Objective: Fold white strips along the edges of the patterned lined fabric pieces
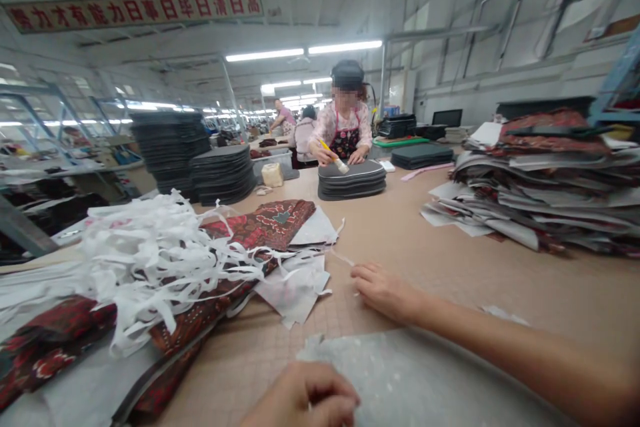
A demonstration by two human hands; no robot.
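My right hand reaches forward over the table, its fingers closed on the end of a thin white strip. Close to me, my left hand is curled at the left edge of a pale grey sheet lying flat; what its fingers hold, if anything, is hidden. A tangled heap of white strips lies to the left, on top of red-brown patterned fabric pieces with white backing. One white backing piece sticks out toward my right hand.
Across the brown table, a co-worker holds a yellow-handled brush over a stack of dark panels. Taller dark stacks stand at the back left. A high pile of fabric and paper pieces rises at the right.
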